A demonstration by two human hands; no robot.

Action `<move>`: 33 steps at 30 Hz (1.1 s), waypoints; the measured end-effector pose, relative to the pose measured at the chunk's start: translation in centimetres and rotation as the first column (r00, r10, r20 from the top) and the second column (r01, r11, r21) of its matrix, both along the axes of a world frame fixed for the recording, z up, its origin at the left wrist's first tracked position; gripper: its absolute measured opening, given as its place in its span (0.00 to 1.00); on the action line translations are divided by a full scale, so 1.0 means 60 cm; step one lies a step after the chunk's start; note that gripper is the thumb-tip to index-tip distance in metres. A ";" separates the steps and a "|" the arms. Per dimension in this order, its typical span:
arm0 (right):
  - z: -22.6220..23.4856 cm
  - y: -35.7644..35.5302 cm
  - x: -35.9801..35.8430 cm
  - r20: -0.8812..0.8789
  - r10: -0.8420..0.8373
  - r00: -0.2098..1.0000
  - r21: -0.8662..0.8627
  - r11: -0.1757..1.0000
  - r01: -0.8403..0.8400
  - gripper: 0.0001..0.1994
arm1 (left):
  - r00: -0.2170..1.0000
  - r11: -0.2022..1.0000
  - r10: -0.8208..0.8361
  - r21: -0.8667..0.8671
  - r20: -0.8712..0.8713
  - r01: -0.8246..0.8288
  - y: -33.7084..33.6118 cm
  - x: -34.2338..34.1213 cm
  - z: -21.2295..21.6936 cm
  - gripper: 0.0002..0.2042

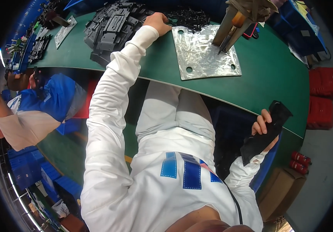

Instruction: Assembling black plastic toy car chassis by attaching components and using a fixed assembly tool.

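Note:
My left hand [158, 24] reaches across the green table to the edge of a loose heap of small black parts [189, 19]. Its fingers are curled and pressed together; what they pinch, if anything, is hidden. Just left of it lies a pile of black moulded plastic panels [116, 29]. My right hand [262, 124] is closed round a long black plastic panel [266, 133], held tilted off the table's front edge at the right. Between the hands, a shiny metal base plate [207, 54] with corner holes carries an upright post with a pointed tool [228, 36].
The green table [274, 85] runs across the front. Blue bins [296, 29] stand at its far right, red cases [325, 83] beyond. A cardboard box [282, 189] and red cylinders [300, 162] are low right. Another person [46, 100] in blue and white sits at the left.

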State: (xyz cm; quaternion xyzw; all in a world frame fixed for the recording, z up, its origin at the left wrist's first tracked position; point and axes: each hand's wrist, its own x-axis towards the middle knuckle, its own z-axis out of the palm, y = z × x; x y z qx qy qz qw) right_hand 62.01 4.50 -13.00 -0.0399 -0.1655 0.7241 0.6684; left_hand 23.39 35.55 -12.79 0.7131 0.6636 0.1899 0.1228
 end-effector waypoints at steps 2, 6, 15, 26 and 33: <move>0.005 -0.015 -0.022 0.017 0.007 1.000 0.009 1.000 -0.007 0.22 | 0.998 1.000 0.016 -0.027 0.063 -0.015 -0.001 -0.004 -0.002 0.18; -0.002 -0.036 -0.037 0.068 -0.010 0.998 -0.042 0.999 0.013 0.23 | 0.996 1.000 0.011 -0.024 0.083 -0.009 -0.003 -0.003 -0.005 0.18; 0.009 -0.047 -0.065 0.384 -0.114 0.916 -0.232 0.948 0.215 0.37 | 1.000 0.999 -0.001 0.053 0.006 0.001 -0.007 -0.003 -0.007 0.17; 0.009 -0.047 -0.082 0.373 -0.073 0.925 -0.295 0.936 0.193 0.37 | 0.948 0.983 -0.180 0.074 0.263 0.166 -0.013 -0.009 -0.012 0.14; 0.009 -0.043 -0.092 0.413 -0.005 0.911 -0.293 0.946 0.138 0.29 | 0.988 0.875 -0.142 0.473 0.056 0.099 -0.058 0.051 0.040 0.11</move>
